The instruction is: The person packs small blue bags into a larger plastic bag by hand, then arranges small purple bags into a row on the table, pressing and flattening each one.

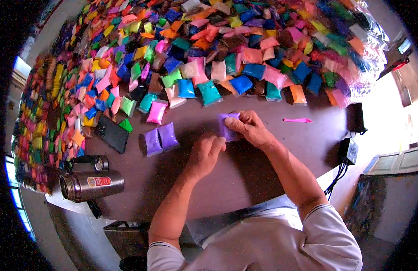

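A small clear packet of purple material [228,127] is held above the brown table. My right hand [253,130] pinches its right side, thumb on top and fingers curled behind. My left hand [204,154] is closed, its thumb tip at the packet's lower left corner; its fingertips are hidden underneath. Left of my hands, two more purple packets [161,139] lie side by side on the table. A pink plastic stick [297,120] with a wider end rests to the right of my right hand.
A large heap of multicoloured packets [204,49] covers the back and left of the brown table [263,180]. A dark phone-like slab [112,134] lies at left, near a steel thermos [92,185] on its side. A black box with cables [349,151] stands at the right edge.
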Available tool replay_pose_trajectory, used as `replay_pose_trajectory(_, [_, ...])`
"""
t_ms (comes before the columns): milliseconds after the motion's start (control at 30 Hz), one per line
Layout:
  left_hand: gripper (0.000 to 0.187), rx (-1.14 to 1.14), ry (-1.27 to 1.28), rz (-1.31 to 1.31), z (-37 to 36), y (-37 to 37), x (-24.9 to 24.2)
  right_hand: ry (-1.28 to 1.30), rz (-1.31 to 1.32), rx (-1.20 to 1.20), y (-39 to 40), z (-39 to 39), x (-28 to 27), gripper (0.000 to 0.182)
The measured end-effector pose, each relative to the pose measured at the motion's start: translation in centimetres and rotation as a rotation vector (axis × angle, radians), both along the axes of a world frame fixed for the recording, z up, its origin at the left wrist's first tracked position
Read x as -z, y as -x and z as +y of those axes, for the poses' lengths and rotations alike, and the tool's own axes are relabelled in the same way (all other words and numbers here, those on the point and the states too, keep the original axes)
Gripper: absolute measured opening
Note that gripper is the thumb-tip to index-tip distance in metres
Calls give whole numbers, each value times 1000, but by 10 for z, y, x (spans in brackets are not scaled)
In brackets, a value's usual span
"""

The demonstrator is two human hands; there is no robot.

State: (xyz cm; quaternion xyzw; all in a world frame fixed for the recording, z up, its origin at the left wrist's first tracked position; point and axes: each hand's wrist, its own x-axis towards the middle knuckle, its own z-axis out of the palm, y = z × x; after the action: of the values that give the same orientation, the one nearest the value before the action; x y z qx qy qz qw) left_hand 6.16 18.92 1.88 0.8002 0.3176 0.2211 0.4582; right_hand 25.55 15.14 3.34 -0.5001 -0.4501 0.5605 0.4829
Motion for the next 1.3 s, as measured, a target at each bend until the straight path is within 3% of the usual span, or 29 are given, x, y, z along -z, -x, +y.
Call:
replay_pose_trajectory(167, [45,6,-2,23,3,2,8,1,-13,29,2,1,3,27])
replay_pose_trajectory(300, [37,-63,-34,79,0,-2,3,-40,115,158,-3,9,43,23])
replay_pose_trajectory(333, [33,-21,-120,39,2,-3,9,-50,208,257,-3,11,49,25])
replay_pose_trajectory(433, [25,1,-227,25,-4,-9,3,30,404,434,9,9,-4,29])
replay_pose_trajectory(500, [21,-22,-430,-132,-7,-14,2,-13,387,321,5,19,6,32])
replay_pose_trajectory(600, [12,7,-372,-52,-11,-11,3,-168,-115,26,25,37,-8,29])
replay_pose_trajectory(633, [13,10,-298,-3,-11,-10,3,-171,-116,25,31,47,-11,29])
replay_pose_trajectory(700, [18,38,-431,20,-8,-7,1,-80,-346,-191,41,65,-18,27])
replay_pose_trajectory(800, [23,93,-374,124,-8,-2,8,-21,-505,-240,64,82,-21,29])
replay_pose_trajectory(833, [15,21,-304,37,-10,-4,8,-24,-509,-248,68,86,-10,29])
replay_pose_trajectory(900, [11,-57,-234,-53,-15,-6,20,-345,-798,-163,77,90,19,31])
replay_pose_trajectory(967, [15,-57,8,-108,-12,-8,34,-343,-791,-113,84,86,12,32])
replay_pose_trajectory(1033, [21,-10,-111,-31,-13,-4,24,-335,-784,-52,89,79,6,32])
replay_pose_trajectory(1100, [27,48,-237,37,-11,-1,14,-346,-936,151,94,74,1,27])
replay_pose_trajectory(1167, [43,57,126,-166,-19,-5,23,-366,-967,42,89,79,22,24])
replay_pose_trajectory(1200, [49,43,739,-484,-22,-28,74,-371,-980,-83,84,80,37,21])
replay_pose_trajectory(1233, [49,72,741,-495,-22,-30,59,-497,-891,-112,81,79,48,15])
replay_pose_trajectory(1300, [47,56,-303,34,-15,-9,16,-446,-886,-100,83,75,38,14])
